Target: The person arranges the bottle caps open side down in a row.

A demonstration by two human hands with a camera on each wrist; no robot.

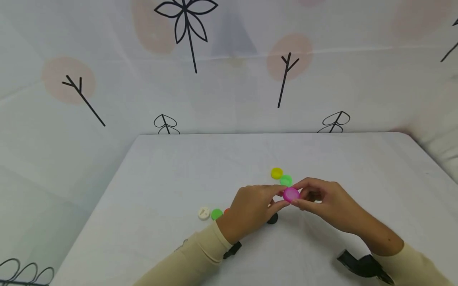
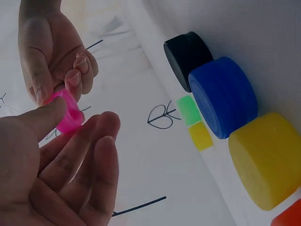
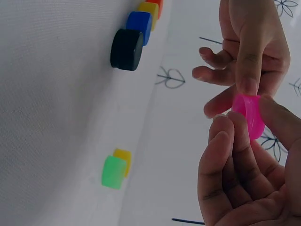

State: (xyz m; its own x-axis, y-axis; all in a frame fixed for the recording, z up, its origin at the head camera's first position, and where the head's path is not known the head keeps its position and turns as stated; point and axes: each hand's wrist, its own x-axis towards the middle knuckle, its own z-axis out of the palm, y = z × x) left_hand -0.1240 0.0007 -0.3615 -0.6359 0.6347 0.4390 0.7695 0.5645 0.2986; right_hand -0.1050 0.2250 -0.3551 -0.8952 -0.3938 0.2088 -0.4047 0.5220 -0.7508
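Note:
A pink bottle cap [image 1: 291,194] is held up over the white table between both hands. My left hand [image 1: 252,204] pinches its left edge between thumb and fingers; my right hand [image 1: 327,200] pinches the right edge the same way. In the left wrist view the pink cap [image 2: 70,113] shows its hollow ring shape. The right wrist view shows the cap [image 3: 249,115] with fingertips of both hands on its rim. Below the left hand stands a black cap [image 1: 273,219]. Beside it, a blue cap [image 2: 225,97] and a yellow cap [image 2: 268,160] are hidden from the head view.
Behind the hands lie a yellow cap [image 1: 276,173] and a light green cap [image 1: 286,180]. To the left of the left wrist are a white cap [image 1: 204,213], a green cap [image 1: 216,214] and a partly hidden red cap [image 1: 226,211]. A patterned cloth [image 1: 229,91] hangs behind the table.

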